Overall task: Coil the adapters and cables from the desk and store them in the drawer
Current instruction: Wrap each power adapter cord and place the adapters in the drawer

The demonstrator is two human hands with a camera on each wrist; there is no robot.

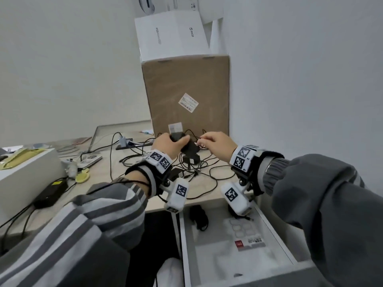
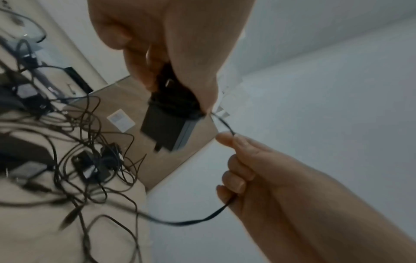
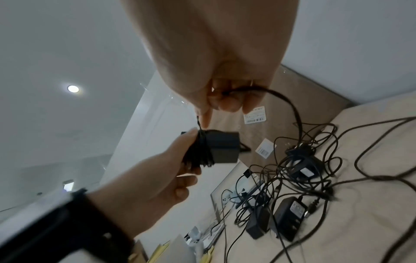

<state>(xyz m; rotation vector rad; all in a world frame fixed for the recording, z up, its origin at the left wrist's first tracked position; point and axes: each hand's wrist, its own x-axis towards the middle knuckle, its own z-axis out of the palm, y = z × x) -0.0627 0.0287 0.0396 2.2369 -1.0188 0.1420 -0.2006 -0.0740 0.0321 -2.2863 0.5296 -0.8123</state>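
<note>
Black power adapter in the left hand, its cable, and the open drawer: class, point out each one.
black power adapter [image 2: 162,131], left wrist view, flat side face.
cable [image 2: 191,221], left wrist view, slack run below the right hand.
open drawer [image 1: 185,245], head view, left wall.

The brown cardboard box [image 1: 186,94] stands right behind both hands, close to the wall on the right, so nothing can pass that way. Under the hands, a mess of black cables [image 1: 199,172] and adapters [image 3: 290,216] covers the middle of the surface [image 1: 128,183] (loops cross each other, so fingers could snag). To the left, a white box [image 1: 27,170] and a black power brick [image 1: 50,192] block the side. The front edge of the surface near the person is mostly bare. Below on the right, the open drawer [image 1: 186,255] has room in its middle, with a black coil [image 1: 199,217] at its back.
</note>
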